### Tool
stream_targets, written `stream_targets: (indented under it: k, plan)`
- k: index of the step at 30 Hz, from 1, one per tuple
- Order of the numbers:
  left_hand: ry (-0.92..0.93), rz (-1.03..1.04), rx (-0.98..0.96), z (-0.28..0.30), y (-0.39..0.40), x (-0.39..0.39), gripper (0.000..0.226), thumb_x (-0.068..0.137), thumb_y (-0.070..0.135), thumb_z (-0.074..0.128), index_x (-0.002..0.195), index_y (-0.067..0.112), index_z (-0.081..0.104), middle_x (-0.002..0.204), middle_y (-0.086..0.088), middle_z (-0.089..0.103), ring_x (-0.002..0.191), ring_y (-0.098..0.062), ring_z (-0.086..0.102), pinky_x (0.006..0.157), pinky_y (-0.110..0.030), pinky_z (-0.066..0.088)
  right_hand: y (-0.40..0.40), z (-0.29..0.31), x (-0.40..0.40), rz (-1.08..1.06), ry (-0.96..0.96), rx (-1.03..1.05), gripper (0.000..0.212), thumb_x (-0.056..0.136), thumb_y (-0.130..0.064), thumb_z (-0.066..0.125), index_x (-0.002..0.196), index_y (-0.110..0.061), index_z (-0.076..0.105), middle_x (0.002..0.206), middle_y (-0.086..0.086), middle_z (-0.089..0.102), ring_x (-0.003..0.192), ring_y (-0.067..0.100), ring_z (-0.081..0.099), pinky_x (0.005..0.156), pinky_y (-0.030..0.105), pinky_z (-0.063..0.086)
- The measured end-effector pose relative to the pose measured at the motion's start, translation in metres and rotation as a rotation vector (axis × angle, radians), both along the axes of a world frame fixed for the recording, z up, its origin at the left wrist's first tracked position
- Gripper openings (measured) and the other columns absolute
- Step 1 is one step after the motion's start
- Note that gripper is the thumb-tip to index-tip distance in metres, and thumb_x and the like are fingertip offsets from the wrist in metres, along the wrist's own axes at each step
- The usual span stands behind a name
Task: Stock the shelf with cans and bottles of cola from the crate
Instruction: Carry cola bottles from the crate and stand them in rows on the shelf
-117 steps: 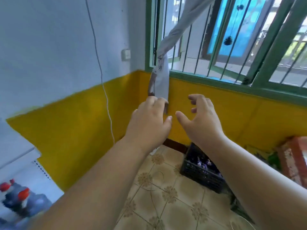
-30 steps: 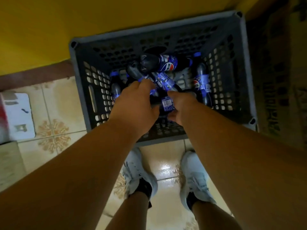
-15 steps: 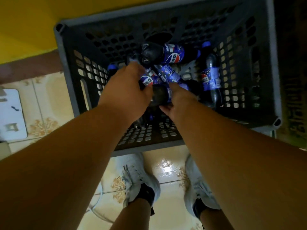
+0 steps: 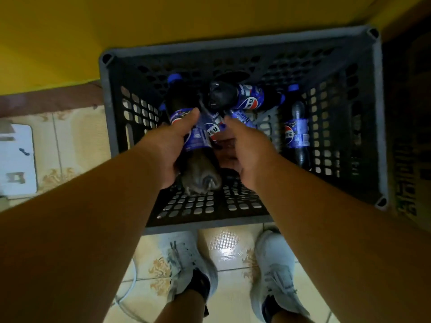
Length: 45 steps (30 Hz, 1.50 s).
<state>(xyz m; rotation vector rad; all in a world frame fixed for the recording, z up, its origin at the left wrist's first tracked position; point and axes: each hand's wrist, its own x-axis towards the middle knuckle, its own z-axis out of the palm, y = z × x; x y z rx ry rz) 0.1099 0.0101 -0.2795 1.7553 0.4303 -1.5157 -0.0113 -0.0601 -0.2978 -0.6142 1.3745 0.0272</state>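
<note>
Blue-labelled bottle [image 4: 186, 127] gripped in left hand [image 4: 171, 148] over crate [image 4: 380, 113] — right hand [image 4: 247, 150] beside, grasp hidden.

The fingers of the right hand [image 4: 245, 150] are being hidden behind its own back, so whether anything is being held by them cannot be told. The bottle beneath it [image 4: 213, 130] is being largely covered by both hands. The label of the bottle [image 4: 196, 138] gripped by the left hand [image 4: 170, 145] is being partly covered by the thumb. The cardboard box [image 4: 410, 145] is being cut off by the right edge, its print being too dark to read. The white board [image 4: 16, 159] is being cropped at the left edge.
</note>
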Motion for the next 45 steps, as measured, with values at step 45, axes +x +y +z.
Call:
stream_targets:
  k: [45]
  plan:
    - [-0.045, 0.137, -0.682, 0.746, -0.005, -0.066, 0.052, 0.071, 0.036, 0.061, 0.113, 0.007, 0.054, 0.071, -0.022, 0.066, 0.045, -0.027, 0.065, 0.041, -0.033, 0.054, -0.067, 0.719, -0.093, 0.316, -0.932, 0.072, 0.07, 0.062, -0.029, 0.084, 0.126, -0.008, 0.063, 0.121, 0.017, 0.068, 0.096, 0.03, 0.068, 0.09, 0.045, 0.05]
